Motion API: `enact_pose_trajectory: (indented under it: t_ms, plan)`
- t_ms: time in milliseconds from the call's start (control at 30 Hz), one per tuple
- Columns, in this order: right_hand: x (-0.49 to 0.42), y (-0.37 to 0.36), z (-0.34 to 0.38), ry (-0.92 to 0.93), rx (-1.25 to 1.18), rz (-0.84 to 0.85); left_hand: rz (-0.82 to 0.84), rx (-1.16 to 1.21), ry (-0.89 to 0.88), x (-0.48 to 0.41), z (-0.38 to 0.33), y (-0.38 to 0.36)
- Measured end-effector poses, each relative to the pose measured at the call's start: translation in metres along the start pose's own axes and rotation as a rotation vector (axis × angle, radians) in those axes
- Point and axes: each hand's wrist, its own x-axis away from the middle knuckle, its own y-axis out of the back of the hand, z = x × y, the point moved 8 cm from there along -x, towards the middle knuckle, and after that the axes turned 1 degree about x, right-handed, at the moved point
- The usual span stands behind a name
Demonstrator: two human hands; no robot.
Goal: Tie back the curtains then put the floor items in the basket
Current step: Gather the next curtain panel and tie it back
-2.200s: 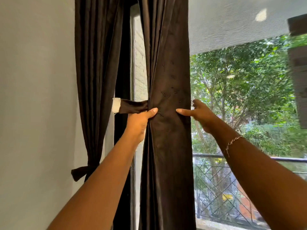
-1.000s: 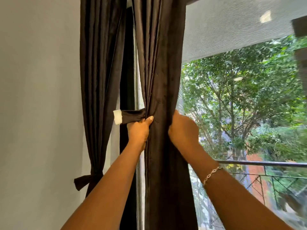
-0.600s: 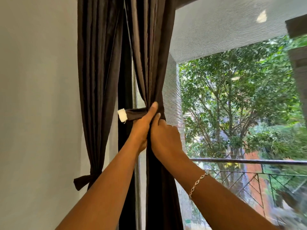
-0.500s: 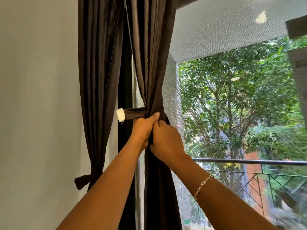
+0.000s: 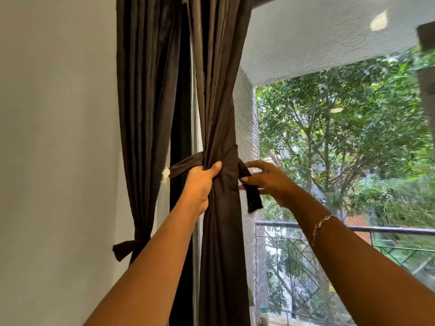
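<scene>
The right grip (image 5: 266, 182) is parting from the left grip (image 5: 200, 182), pinching the loose end of the tie (image 5: 253, 198) beside the bunched curtain (image 5: 221, 231) at the window (image 5: 341, 137) while the left is clutching curtain and tie, leaving the knot undone, the far curtain (image 5: 146, 114) by the wall (image 5: 58, 137) hanging tied, floor and basket lying unseen.

The curtain (image 5: 219, 90) is cloth with a soft sheen along its folds; the tie band (image 5: 186, 164) is the same cloth, ending in a white fuzzy patch (image 5: 166, 173). The wall (image 5: 58, 137) is smooth matt paint. The bracelet (image 5: 321, 223) is shiny metal chain, the railing (image 5: 400, 230) dull metal.
</scene>
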Motion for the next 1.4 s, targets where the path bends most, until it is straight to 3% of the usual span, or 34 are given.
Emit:
enact_pose_trajectory:
  t_ms: [167,333,433,600,800,933,1067,1233,1300,1400]
  plan:
    - [0.011,0.017,0.008,0.106,-0.247,-0.012,-0.058,-0.159,-0.214,0.002,-0.006,0.005]
    - [0.028,0.001,0.021,0.117,-0.542,0.215,-0.061,-0.312,-0.46,0.012,-0.012,-0.002]
    - [0.03,-0.009,0.028,0.159,-0.63,0.21,-0.146,-0.42,-0.616,0.027,-0.013,-0.003]
    - [0.026,-0.019,0.036,0.198,-0.664,0.145,-0.112,-0.663,-0.9,0.053,-0.02,-0.016]
    - [0.023,-0.028,0.036,0.119,-0.694,0.164,-0.036,-1.018,-0.964,0.058,-0.012,-0.023]
    - [0.029,-0.031,0.045,0.13,-0.776,0.236,-0.008,-1.07,-0.962,0.059,-0.013,-0.021]
    - [0.032,-0.031,0.047,0.293,-0.503,0.17,-0.019,-1.146,-1.009,0.06,-0.018,-0.021]
    - [0.029,-0.017,0.039,0.304,-0.442,0.044,0.063,-1.354,-1.291,0.073,-0.029,-0.032]
    - [0.03,-0.015,0.037,0.323,-0.378,0.046,0.132,-1.274,-1.213,0.07,-0.037,-0.034]
    - [0.035,-0.015,0.038,0.389,-0.258,0.023,0.141,-1.005,-0.819,0.051,-0.045,-0.036]
